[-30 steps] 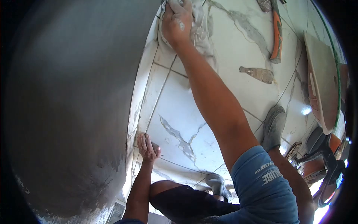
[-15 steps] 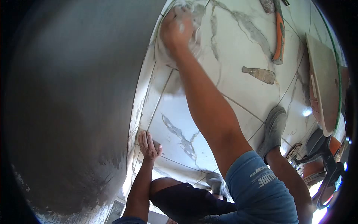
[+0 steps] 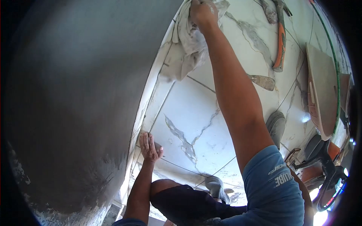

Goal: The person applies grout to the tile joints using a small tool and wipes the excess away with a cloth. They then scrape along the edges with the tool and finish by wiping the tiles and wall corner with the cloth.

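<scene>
My right hand [image 3: 204, 16] is at the top of the view, at the far end of my outstretched arm, closed on a crumpled, stained white rag [image 3: 191, 41]. The rag lies on the marble-patterned floor tiles [image 3: 194, 109] along the foot of the wall, and its trailing end is blurred. My fingertips are partly out of view. Lower down, my left hand [image 3: 150, 147] rests flat and open on the tiles near the wall's base, holding nothing.
A grey plastered wall [image 3: 83, 94] fills the left side. To the right lie a hammer with an orange handle [image 3: 280, 45], a scraper-like blade [image 3: 264, 82], partly behind my arm, and a large pale basin [image 3: 322, 88]. My grey shoes [image 3: 217, 187] are on the tiles.
My right hand has moved up and slightly right along the wall's base with the rag, which now trails out more. My left hand has stayed in place.
</scene>
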